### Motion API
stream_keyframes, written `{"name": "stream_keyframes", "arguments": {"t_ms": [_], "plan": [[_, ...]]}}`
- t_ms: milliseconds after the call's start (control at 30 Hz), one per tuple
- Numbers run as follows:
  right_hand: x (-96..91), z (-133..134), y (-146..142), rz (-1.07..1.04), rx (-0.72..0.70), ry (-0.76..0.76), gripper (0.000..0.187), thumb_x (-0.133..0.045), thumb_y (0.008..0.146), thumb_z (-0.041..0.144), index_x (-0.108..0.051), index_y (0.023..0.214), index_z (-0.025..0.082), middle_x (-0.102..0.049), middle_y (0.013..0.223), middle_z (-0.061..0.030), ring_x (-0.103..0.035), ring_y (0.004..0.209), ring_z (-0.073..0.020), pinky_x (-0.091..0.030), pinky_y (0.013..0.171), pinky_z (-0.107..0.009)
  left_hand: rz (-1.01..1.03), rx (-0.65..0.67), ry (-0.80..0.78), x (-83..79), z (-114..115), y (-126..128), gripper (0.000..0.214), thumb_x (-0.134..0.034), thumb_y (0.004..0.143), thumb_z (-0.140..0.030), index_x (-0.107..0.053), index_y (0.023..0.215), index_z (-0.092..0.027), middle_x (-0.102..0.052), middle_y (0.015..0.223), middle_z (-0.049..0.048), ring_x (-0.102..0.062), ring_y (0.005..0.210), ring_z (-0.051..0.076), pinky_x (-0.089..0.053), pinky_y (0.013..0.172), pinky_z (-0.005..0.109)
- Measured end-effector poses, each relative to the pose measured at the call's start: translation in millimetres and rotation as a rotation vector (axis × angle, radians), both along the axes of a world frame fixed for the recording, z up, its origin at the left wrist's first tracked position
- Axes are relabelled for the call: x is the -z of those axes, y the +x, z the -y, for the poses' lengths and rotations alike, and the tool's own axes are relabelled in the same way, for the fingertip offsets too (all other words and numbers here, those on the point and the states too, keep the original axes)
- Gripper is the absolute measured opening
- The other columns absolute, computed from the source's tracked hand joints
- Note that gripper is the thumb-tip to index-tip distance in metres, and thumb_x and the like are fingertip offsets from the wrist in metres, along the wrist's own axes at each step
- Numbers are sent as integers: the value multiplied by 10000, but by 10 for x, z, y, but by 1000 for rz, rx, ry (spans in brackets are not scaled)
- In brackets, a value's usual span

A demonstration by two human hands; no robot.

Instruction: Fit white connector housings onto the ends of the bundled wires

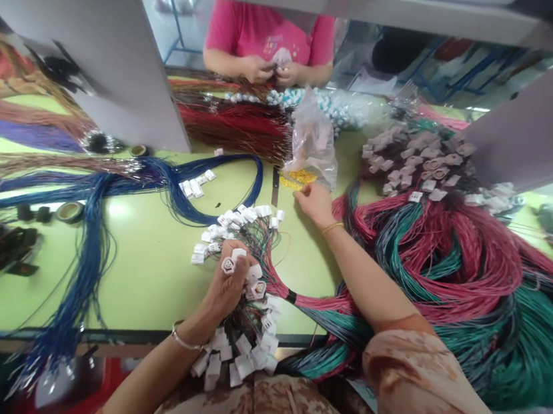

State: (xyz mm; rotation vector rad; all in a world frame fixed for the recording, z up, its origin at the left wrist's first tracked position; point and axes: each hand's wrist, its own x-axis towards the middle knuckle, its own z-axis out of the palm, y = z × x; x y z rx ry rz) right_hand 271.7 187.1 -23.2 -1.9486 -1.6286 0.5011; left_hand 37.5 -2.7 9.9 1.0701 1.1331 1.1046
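Note:
My left hand (pixel 226 285) is closed around a small white connector (pixel 229 265) at the end of a wire bundle, with more white connectors (pixel 233 353) hanging below my wrist. My right hand (pixel 313 201) reaches forward to the pile of small yellow parts (pixel 298 179) spilling from a clear plastic bag (pixel 313 141); its fingers are pinched at the pile. A harness of red and green wires (pixel 430 273) runs from my left hand across the green table (pixel 148 265) to the right.
Blue wire bundles (pixel 99 212) lie at the left with tape rolls (pixel 70 211). Loose white connectors (pixel 193 187) sit mid-table. Red wires (pixel 236 125) and a heap of connectors (pixel 416 160) lie at the back. A person in a pink shirt (pixel 270 35) works opposite.

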Motion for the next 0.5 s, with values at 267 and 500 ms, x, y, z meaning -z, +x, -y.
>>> {"name": "stream_keyframes", "arguments": {"t_ms": [267, 500], "plan": [[-199, 186, -52, -345, -75, -89, 78, -579, 786, 150, -538, 729, 182, -680, 692, -53, -635, 633, -155, -544, 655, -286, -103, 53, 31, -25, -27, -65, 521, -545, 945, -582, -664, 1292, -212, -709, 857, 38, -636, 719, 172, -511, 662, 294], [-492, 652, -434, -1109, -356, -279, 256, -789, 742, 269, -663, 928, 146, -737, 777, -39, -669, 607, -101, -575, 583, -210, -116, 12, 18, -140, -13, -58, 501, -566, 937, -508, -670, 1331, -217, -662, 1395, 74, -524, 1370, 294, -361, 1185, 416]]}}
